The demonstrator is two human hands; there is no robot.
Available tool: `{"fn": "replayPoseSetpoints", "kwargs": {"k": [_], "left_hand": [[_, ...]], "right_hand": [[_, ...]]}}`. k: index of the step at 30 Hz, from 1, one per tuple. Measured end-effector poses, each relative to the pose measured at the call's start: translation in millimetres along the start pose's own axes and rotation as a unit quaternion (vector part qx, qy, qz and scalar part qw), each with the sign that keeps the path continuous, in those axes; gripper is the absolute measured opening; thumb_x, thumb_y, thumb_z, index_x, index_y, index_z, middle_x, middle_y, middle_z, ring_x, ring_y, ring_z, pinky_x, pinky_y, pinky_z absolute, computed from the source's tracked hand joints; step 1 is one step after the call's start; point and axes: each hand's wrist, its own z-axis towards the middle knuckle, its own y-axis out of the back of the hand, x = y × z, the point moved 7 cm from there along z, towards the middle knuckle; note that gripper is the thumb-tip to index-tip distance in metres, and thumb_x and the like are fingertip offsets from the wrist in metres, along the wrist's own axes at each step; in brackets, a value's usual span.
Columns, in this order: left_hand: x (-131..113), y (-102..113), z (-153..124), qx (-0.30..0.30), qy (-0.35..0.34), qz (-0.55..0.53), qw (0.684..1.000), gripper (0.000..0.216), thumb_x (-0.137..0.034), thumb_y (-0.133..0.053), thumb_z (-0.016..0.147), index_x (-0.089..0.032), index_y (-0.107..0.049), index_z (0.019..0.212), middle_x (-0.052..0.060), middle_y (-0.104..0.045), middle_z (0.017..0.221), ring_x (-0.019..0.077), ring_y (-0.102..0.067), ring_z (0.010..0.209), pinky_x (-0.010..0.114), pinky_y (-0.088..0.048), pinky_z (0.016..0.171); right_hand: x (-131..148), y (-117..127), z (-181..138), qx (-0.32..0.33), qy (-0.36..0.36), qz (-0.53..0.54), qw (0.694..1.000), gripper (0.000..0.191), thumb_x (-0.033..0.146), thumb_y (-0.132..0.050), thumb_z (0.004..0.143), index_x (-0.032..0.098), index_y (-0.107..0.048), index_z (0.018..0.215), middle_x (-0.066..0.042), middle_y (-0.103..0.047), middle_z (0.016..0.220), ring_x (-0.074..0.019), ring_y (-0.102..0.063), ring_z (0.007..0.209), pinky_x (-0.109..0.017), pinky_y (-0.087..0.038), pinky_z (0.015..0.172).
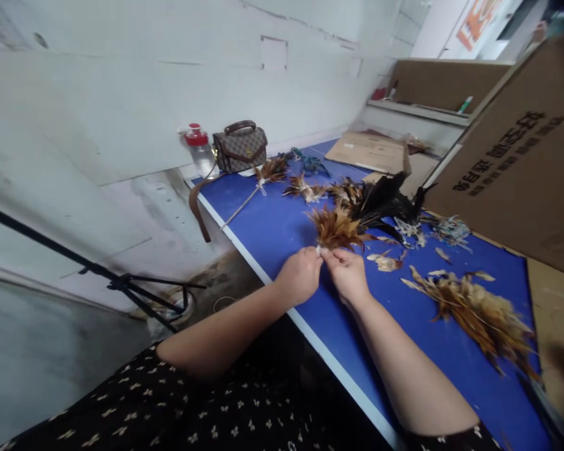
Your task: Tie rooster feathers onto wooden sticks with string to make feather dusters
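Observation:
Both hands meet at the bound white base of a brown feather bundle point(336, 228), above the blue table point(272, 219). My left hand point(301, 275) is closed around the lower end of the bundle, its fingers curled. Pinched at the same base, my right hand point(346, 272) has thumb and forefinger together. The feathers fan upward and away from my fingers. Whatever lies inside the left fist is hidden. Just beyond are black feathers point(380, 200), and right of my right hand lies a small pale feather tuft point(385, 262).
Loose tan feathers point(479, 307) lie at the right. A feather bundle on a stick point(242, 207) rests at the left edge, near a handbag point(240, 150) and a red-lidded bottle point(200, 150). A cardboard box point(512, 156) borders the right side. A black tripod point(122, 282) stands left.

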Motion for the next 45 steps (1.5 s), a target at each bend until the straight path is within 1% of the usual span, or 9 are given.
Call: {"fn": "replayPoseSetpoints", "kwargs": {"k": [6, 11, 14, 19, 27, 32, 40, 42, 45], "left_hand": [[4, 6, 2, 0.009, 0.033, -0.015, 0.999, 0.029, -0.027, -0.034, 0.11, -0.015, -0.06, 0.104, 0.015, -0.069, 0.09, 0.0249, -0.068, 0.08, 0.037, -0.054, 0.078], [2, 21, 4, 0.011, -0.026, -0.203, 0.979, 0.026, -0.033, -0.044, 0.108, -0.019, -0.057, 0.091, 0.006, -0.062, 0.08, 0.0173, -0.058, 0.071, 0.031, -0.048, 0.073], [5, 20, 1, 0.066, 0.021, -0.383, 0.921, 0.034, -0.049, -0.05, 0.107, -0.019, -0.057, 0.092, -0.001, -0.052, 0.069, 0.0118, -0.048, 0.059, 0.025, -0.041, 0.059], [0, 10, -10, 0.182, 0.143, -0.602, 0.764, 0.05, -0.067, -0.071, 0.093, -0.02, -0.052, 0.094, -0.01, -0.035, 0.063, 0.0042, -0.025, 0.047, 0.017, -0.019, 0.044], [-19, 15, -17, 0.264, 0.11, -0.689, 0.666, 0.052, -0.064, -0.077, 0.09, -0.02, -0.049, 0.09, -0.011, -0.031, 0.066, 0.0018, -0.018, 0.047, 0.015, -0.015, 0.042], [-16, 13, -17, 0.257, 0.107, -0.68, 0.678, 0.056, -0.068, -0.078, 0.087, -0.02, -0.05, 0.091, -0.012, -0.03, 0.063, 0.0024, -0.019, 0.047, 0.016, -0.015, 0.043], [2, 17, -12, 0.187, 0.107, -0.533, 0.818, 0.046, -0.059, -0.065, 0.1, -0.016, -0.057, 0.09, -0.005, -0.047, 0.066, 0.0048, -0.041, 0.052, 0.018, -0.03, 0.049], [-1, 17, -14, 0.2, 0.107, -0.559, 0.797, 0.047, -0.061, -0.068, 0.099, -0.016, -0.057, 0.091, -0.006, -0.045, 0.066, 0.0045, -0.038, 0.052, 0.018, -0.028, 0.048], [-15, 16, -19, 0.255, 0.098, -0.661, 0.699, 0.052, -0.065, -0.075, 0.092, -0.018, -0.053, 0.092, -0.01, -0.033, 0.066, 0.0031, -0.024, 0.049, 0.017, -0.018, 0.045]], "right_hand": [[4, -1, 0, 0.037, 0.007, 0.044, 0.998, 0.064, 0.072, -0.083, 0.078, 0.022, -0.049, 0.056, 0.006, -0.034, 0.057, -0.0099, -0.026, 0.058, -0.027, -0.021, 0.051], [12, -3, -2, 0.112, -0.003, 0.097, 0.989, 0.061, 0.077, -0.085, 0.076, 0.02, -0.065, 0.069, 0.007, -0.035, 0.053, -0.009, -0.025, 0.052, -0.027, -0.018, 0.048], [17, -4, -4, 0.15, -0.01, 0.118, 0.982, 0.06, 0.076, -0.086, 0.076, 0.018, -0.071, 0.074, 0.007, -0.039, 0.052, -0.0077, -0.025, 0.048, -0.027, -0.017, 0.046], [25, -5, -8, 0.177, -0.021, 0.146, 0.973, 0.06, 0.076, -0.087, 0.077, 0.018, -0.073, 0.08, 0.009, -0.038, 0.051, -0.0068, -0.026, 0.045, -0.025, -0.018, 0.044], [40, -8, -17, 0.228, -0.027, 0.212, 0.95, 0.064, 0.065, -0.093, 0.079, 0.024, -0.045, 0.066, 0.012, -0.032, 0.05, -0.0047, -0.023, 0.043, -0.022, -0.021, 0.043], [29, 2, -6, 0.214, -0.043, 0.165, 0.962, 0.066, 0.061, -0.101, 0.07, 0.023, -0.047, 0.064, 0.01, -0.037, 0.051, -0.0059, -0.028, 0.044, -0.023, -0.021, 0.043], [20, 22, 4, 0.195, -0.028, 0.03, 0.98, 0.067, 0.065, -0.098, 0.069, 0.024, -0.046, 0.058, 0.006, -0.036, 0.051, -0.0078, -0.028, 0.048, -0.028, -0.018, 0.044], [19, 23, 4, 0.203, -0.025, 0.017, 0.979, 0.067, 0.065, -0.098, 0.07, 0.023, -0.047, 0.057, 0.005, -0.038, 0.051, -0.0083, -0.029, 0.047, -0.028, -0.018, 0.045], [20, 17, -1, 0.23, -0.034, 0.06, 0.971, 0.065, 0.066, -0.095, 0.076, 0.022, -0.05, 0.058, 0.005, -0.038, 0.05, -0.0078, -0.029, 0.047, -0.027, -0.019, 0.045]]}}
